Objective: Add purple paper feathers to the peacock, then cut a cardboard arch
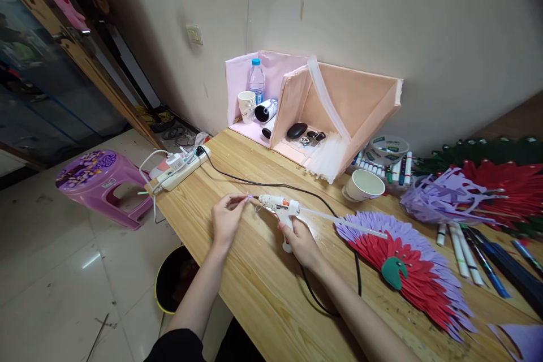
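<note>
My right hand (302, 242) is wrapped round the handle of a white hot glue gun (275, 203), whose nozzle points left. A long translucent glue stick (335, 219) sticks out of the gun's back end. Right at the nozzle tip, my left hand (228, 218) pinches a small purple piece (250, 197), mostly hidden by the fingers. To the right of the gun lies a fan-shaped craft bird (392, 271) with red and purple paper feathers and a green head.
A black cord (271, 184) runs from the power strip (186, 168) across the wooden table. Behind stands a pink two-part box (292, 96) with cups and a bottle. A paper cup (363, 185), markers (466, 254) and purple strips (445, 198) lie right. Below left are a bin (163, 288) and a stool (106, 186).
</note>
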Available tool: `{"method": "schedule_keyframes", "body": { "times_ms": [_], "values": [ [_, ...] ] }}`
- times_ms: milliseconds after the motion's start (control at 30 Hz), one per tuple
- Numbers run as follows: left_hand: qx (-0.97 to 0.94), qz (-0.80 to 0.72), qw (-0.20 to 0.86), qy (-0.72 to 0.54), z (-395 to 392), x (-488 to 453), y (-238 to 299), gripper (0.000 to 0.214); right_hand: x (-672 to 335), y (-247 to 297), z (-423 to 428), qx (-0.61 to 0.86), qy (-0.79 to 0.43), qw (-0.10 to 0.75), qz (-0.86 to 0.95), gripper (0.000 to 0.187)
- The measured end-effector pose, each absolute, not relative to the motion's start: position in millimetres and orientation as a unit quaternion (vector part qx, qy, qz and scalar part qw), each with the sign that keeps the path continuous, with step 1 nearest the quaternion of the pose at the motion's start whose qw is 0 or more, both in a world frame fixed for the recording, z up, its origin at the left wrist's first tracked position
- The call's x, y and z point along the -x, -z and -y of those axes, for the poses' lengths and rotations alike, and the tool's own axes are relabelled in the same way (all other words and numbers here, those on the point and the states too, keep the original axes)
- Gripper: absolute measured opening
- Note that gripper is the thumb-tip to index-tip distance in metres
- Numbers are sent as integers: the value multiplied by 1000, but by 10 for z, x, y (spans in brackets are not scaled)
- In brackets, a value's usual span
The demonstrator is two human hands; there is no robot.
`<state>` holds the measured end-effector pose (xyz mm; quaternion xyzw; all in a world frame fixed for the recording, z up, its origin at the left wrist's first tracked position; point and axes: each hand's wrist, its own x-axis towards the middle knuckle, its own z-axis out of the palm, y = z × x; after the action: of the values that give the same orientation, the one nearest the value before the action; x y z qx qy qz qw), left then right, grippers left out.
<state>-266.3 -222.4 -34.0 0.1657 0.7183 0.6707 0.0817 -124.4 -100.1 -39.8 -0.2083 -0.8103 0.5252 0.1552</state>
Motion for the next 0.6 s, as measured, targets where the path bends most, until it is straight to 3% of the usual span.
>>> {"method": "schedule_keyframes", "body": {
  "times_ms": [133,233,367,433,600],
  "values": [
    [-149,-712,82,-681,2223,2679,324,18,1266,367,1000,220,-544,149,796,30],
    [-126,-705,73,-694,2244,2714,340,22,1419,327,942,232,-537,195,787,32],
    [-98,-693,88,-709,2339,2734,368,29,1853,267,810,228,-420,238,846,31],
    [-92,-690,117,-708,2414,2715,359,31,2088,261,760,235,-324,198,895,28],
    [-87,-688,199,-693,2594,2602,251,38,2316,270,762,250,-284,172,910,27]
  ]
}}
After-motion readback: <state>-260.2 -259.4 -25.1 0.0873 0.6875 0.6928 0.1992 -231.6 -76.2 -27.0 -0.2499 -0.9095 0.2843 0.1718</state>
